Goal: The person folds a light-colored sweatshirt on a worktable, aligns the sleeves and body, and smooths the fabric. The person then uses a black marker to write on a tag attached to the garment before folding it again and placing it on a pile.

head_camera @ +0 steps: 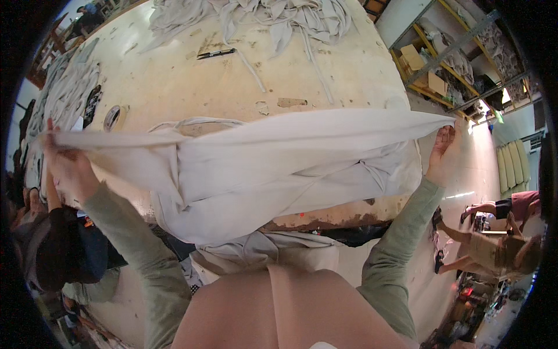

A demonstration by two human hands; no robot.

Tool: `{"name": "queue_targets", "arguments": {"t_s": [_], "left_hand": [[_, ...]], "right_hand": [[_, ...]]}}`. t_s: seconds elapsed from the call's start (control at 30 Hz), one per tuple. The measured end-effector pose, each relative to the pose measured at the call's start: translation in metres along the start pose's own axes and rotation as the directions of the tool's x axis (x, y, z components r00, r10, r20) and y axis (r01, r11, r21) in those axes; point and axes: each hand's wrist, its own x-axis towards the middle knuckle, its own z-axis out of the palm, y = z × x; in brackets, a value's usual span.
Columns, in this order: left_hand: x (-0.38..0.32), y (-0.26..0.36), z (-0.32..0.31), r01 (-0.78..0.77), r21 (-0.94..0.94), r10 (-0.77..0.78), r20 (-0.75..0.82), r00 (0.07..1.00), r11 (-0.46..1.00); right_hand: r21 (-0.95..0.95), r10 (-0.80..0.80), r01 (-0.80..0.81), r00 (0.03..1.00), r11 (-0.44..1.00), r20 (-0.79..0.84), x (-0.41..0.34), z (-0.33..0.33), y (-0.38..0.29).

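A large piece of pale grey-white fabric (270, 161) is stretched across the near part of a worn work table (174, 87), with part of it over the front edge. At the left, my left hand (72, 163), blurred, holds one end of the cloth. On the far right my right hand (442, 148) has the opposite corner at its fingertips, raised beside the table's side. Folds and a gathered twist show in the cloth between them. More pale cloth (261, 253) hangs below the table edge, in front of my body.
A heap of pale fabric (305, 22) with loose strips lies at the back. Black-handled snips or a cutter (216, 54) and a tape roll (114, 118) rest on the table. More cloth (69, 91) lies at left, near a seated person (65, 244). Shelving (449, 56) and other people (488, 248) are at right.
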Motion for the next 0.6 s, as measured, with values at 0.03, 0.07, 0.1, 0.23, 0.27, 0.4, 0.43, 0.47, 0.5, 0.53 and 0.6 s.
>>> {"name": "queue_targets", "arguments": {"t_s": [0.03, 0.07, 0.1, 0.23, 0.27, 0.4, 0.43, 0.47, 0.5, 0.53, 0.6], "left_hand": [[-0.016, 0.005, 0.001, -0.064, 0.052, 0.062, 0.04, 0.997, 0.997], [-0.039, 0.003, 0.003, -0.115, 0.1, 0.111, 0.046, 0.993, 0.988], [-0.061, 0.004, 0.004, -0.207, 0.131, 0.19, 0.136, 0.972, 0.97], [-0.169, -0.028, 0.003, -0.083, 0.52, -0.224, 0.5, 0.837, 0.85], [-0.189, -0.031, -0.001, -0.21, 0.561, -0.27, 0.651, 0.709, 0.801], [-0.212, -0.034, -0.018, -0.583, 0.659, -0.526, 0.744, 0.412, 0.476], [-0.21, -0.032, -0.02, -0.496, 0.72, -0.568, 0.691, 0.447, 0.485], [-0.206, -0.028, -0.021, -0.406, 0.772, -0.609, 0.635, 0.475, 0.489], [-0.202, -0.025, -0.02, -0.291, 0.84, -0.675, 0.542, 0.502, 0.458], [-0.198, -0.016, -0.019, 0.061, 0.883, -0.764, 0.367, 0.531, 0.466], [-0.191, 0.0, -0.011, 0.319, 0.733, -0.723, 0.328, 0.609, 0.601]], "right_hand": [[-0.029, 0.002, 0.004, 0.978, 1.0, 0.208, -0.007, 0.005, -0.004], [-0.067, -0.012, 0.038, 0.94, 0.997, 0.342, -0.016, 0.01, -0.005], [-0.088, -0.042, 0.096, 0.876, 0.992, 0.481, -0.025, 0.014, -0.007], [-0.385, 0.251, 0.099, 0.606, 0.918, 0.755, -0.051, 0.017, -0.023], [-0.468, 0.323, 0.181, 0.512, 0.865, 0.796, -0.055, 0.015, -0.024], [-0.579, 0.412, 0.671, 0.415, 0.463, 0.811, -0.094, -0.006, 0.006], [-0.558, 0.451, 0.764, 0.395, 0.322, 0.801, -0.095, -0.011, 0.014], [-0.552, 0.409, 0.777, 0.417, 0.303, 0.812, -0.096, -0.016, 0.021], [-0.625, 0.485, 0.699, 0.437, 0.348, 0.758, -0.087, -0.018, 0.024], [-0.738, 0.584, 0.6, 0.493, 0.31, 0.645, -0.079, -0.017, 0.028], [-0.849, 0.573, 0.473, 0.638, 0.235, 0.514, -0.048, -0.007, 0.022]]}}
